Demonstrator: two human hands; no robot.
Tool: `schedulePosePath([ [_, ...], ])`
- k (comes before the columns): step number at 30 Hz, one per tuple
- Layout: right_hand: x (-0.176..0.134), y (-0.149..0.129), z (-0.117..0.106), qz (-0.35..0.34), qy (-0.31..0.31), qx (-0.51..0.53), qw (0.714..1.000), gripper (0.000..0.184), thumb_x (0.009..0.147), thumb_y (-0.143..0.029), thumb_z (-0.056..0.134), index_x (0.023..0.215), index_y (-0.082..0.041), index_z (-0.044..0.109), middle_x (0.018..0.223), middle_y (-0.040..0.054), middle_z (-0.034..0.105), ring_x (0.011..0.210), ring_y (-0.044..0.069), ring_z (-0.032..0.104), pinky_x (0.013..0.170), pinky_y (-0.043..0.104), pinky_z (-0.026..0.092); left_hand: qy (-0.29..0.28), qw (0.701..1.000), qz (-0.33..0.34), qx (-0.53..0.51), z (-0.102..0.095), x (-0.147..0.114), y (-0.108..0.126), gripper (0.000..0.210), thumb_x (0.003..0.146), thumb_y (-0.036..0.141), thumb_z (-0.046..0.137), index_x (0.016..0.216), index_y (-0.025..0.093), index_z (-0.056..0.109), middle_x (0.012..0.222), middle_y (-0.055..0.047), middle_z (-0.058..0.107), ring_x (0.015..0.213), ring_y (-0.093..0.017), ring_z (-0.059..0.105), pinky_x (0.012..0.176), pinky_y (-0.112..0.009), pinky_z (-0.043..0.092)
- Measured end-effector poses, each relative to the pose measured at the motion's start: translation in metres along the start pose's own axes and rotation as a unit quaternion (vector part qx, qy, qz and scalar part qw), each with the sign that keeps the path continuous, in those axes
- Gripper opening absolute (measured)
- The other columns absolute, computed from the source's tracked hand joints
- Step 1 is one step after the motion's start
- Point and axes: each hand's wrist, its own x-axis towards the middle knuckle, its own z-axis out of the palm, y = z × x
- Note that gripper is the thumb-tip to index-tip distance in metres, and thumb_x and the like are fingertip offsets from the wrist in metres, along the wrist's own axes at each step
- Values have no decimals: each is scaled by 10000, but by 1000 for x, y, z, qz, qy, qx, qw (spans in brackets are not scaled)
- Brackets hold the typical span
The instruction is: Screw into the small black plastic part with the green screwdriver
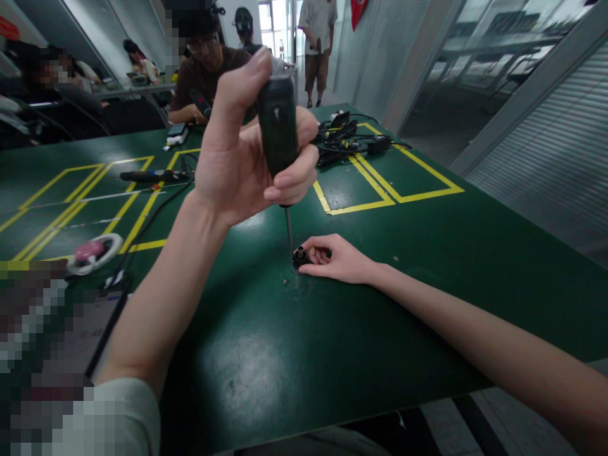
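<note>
My left hand [228, 139] is wrapped round the black handle of an electric screwdriver [278, 126], held upright with the thumb up beside its top end. The thin metal shaft runs down to a small black round part [300, 258] on the green table [266, 354]. My right hand [335, 256] rests on the tabletop and pinches that part between thumb and fingers. A short metallic post stands up from the part. Whether the bit sits in a screw is too small to tell. A tiny screw-like piece [285, 281] lies just left of it.
Tangled black cables [346, 142] lie at the back right, over yellow tape outlines. Farther left are another black pen-shaped tool [152, 176] with a cord and a white ring with a pink centre [95, 251]. A person [204, 69] sits across the table; others are behind.
</note>
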Motion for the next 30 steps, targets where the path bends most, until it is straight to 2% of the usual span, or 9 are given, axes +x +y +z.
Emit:
schedulePosePath([
  [2, 0, 0, 0, -3, 2, -2, 1000, 278, 832, -370, 783, 950, -149, 661, 632, -79, 513, 543, 76, 424, 538, 230, 358, -17, 1000, -4, -5, -3, -1, -1, 745, 859, 874, 404, 652, 181, 584, 412, 45, 299, 308, -53, 280, 350, -207, 225],
  [5, 0, 1, 1, -6, 4, -9, 1000, 267, 835, -366, 778, 945, -156, 655, 628, -81, 513, 542, 76, 429, 543, 231, 366, -27, 1000, -1, -9, -7, -2, 0, 714, 864, 835, 461, 677, 174, 658, 435, 29, 339, 347, -67, 331, 368, -217, 273],
  [8, 0, 1, 0, -8, 1, -12, 1000, 267, 845, -365, 774, 959, -159, 649, 635, -79, 524, 542, 77, 435, 541, 228, 367, -22, 1000, 7, 6, -8, -2, 2, 730, 868, 829, 456, 571, 172, 573, 506, -3, 409, 415, -92, 452, 409, -225, 376],
  [12, -1, 1, 0, -7, -5, -11, 1000, 266, 855, -372, 768, 964, -164, 642, 636, -76, 535, 539, 78, 440, 536, 227, 365, -10, 999, -15, 33, -8, -4, 5, 743, 894, 841, 356, 583, 187, 524, 526, -12, 436, 451, -126, 533, 470, -253, 477],
  [16, -1, 2, 0, -17, -2, -18, 1000, 255, 856, -361, 763, 963, -167, 636, 633, -78, 530, 532, 79, 440, 536, 229, 367, -62, 998, -25, 11, -12, -3, 4, 695, 847, 837, 440, 591, 196, 521, 403, 33, 309, 322, -70, 336, 370, -217, 338],
  [19, -1, 2, 0, -33, 0, -35, 999, 241, 862, -344, 759, 965, -167, 633, 623, -84, 521, 527, 78, 440, 544, 228, 369, -73, 997, -13, 25, -15, -1, 2, 734, 816, 880, 399, 548, 203, 492, 368, 51, 211, 282, -48, 212, 327, -212, 238],
  [22, -1, 2, 0, -42, -2, -55, 998, 221, 869, -331, 757, 959, -174, 630, 626, -83, 528, 529, 79, 444, 556, 228, 372, -48, 998, -1, 39, -16, 1, 1, 777, 836, 891, 315, 505, 202, 457, 373, 51, 173, 290, -42, 191, 333, -206, 210],
  [25, -1, 3, 0, -52, -5, -67, 996, 205, 880, -316, 750, 965, -179, 623, 633, -82, 528, 529, 81, 443, 564, 231, 374, -15, 999, 0, 39, -11, 3, -2, 768, 851, 874, 351, 495, 199, 445, 383, 56, 166, 305, -40, 184, 332, -211, 174],
  [30, -1, 2, 1, -99, 19, -121, 987, 201, 895, -320, 747, 951, -177, 618, 862, 3, 614, 599, 90, 471, 575, 236, 384, 113, 991, 71, 11, 5, 13, -17, 786, 787, 934, 441, 504, 202, 392, 407, 77, 152, 304, -23, 133, 312, -205, 51],
])
